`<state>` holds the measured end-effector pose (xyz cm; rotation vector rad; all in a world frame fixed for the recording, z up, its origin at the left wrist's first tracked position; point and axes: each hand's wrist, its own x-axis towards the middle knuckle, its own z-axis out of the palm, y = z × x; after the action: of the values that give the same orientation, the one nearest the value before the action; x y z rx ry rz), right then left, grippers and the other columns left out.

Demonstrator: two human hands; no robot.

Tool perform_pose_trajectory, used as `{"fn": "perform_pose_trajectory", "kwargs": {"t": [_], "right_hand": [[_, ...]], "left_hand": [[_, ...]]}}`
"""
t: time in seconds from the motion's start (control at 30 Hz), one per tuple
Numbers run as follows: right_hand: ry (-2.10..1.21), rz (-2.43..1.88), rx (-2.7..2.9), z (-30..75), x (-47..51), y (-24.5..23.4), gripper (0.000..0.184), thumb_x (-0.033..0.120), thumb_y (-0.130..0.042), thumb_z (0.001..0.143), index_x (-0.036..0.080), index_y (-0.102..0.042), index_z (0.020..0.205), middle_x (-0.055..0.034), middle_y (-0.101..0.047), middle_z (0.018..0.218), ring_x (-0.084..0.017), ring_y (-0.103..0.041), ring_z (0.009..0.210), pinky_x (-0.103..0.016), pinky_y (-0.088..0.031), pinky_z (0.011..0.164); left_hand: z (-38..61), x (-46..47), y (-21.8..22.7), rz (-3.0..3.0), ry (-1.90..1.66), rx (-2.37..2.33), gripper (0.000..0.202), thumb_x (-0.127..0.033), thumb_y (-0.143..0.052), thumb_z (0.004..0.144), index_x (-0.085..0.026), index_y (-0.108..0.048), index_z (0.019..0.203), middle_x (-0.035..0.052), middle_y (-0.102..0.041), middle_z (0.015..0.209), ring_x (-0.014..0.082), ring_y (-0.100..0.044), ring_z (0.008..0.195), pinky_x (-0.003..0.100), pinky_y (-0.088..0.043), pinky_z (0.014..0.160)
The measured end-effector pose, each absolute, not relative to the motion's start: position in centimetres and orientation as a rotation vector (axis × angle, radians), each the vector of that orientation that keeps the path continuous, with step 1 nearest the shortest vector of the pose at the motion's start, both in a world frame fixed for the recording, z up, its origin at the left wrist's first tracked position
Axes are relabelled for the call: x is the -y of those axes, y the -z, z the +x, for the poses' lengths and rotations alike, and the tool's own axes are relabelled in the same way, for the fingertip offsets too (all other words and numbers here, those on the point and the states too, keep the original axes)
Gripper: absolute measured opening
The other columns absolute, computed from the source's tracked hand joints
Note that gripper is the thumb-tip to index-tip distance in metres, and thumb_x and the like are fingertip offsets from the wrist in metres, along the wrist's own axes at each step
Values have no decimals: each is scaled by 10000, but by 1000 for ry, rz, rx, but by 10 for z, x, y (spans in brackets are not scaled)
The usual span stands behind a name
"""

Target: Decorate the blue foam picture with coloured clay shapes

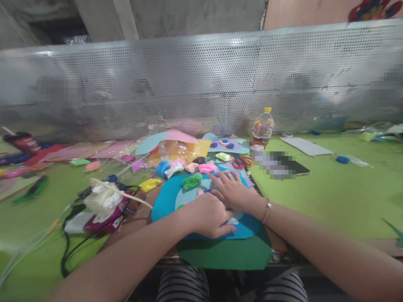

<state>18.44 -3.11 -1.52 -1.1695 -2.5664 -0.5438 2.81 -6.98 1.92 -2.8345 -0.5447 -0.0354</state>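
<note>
A blue foam sheet [163, 201] lies in front of me on a dark green sheet [226, 253], with a paler blue shape on top. My left hand [208, 216] rests on the blue sheet with its fingers curled under; what it holds, if anything, is hidden. My right hand [231, 191] lies flat just beyond it, fingers stretched out and pressing on the pale blue shape. A bracelet circles the right wrist. A green clay lump [192, 181] and a pink lump [207, 167] sit just past the fingertips.
Red-handled scissors [242, 162], a plastic bottle [262, 128], a dark phone [292, 167] and coloured clay lumps and foam sheets crowd the green table [330, 188]. A glue gun with a black cable [103, 201] lies at left. A perforated metal screen [201, 84] backs the table.
</note>
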Motion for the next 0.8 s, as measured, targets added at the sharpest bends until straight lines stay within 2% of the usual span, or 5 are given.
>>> {"fn": "perform_pose_trajectory", "kwargs": {"t": [0.2,0.8], "right_hand": [[532,-1186,2584,184,31,15,554,426,-224,971,122,-285,1429,-182,-462,1291,-310,-397,1188,-522,-275,989],[536,-1166,2570,184,27,19,574,441,-191,971,118,-262,1440,-185,-461,1300,-318,-404,1188,-535,-286,982]], "left_hand": [[29,70,-21,-2816,-18,547,409,-501,-426,874,-175,-672,862,63,-627,579,215,-565,521,289,-278,436],[29,71,-23,-2799,-69,557,414,-513,-412,876,-188,-668,854,56,-628,587,222,-566,528,307,-253,429]]}}
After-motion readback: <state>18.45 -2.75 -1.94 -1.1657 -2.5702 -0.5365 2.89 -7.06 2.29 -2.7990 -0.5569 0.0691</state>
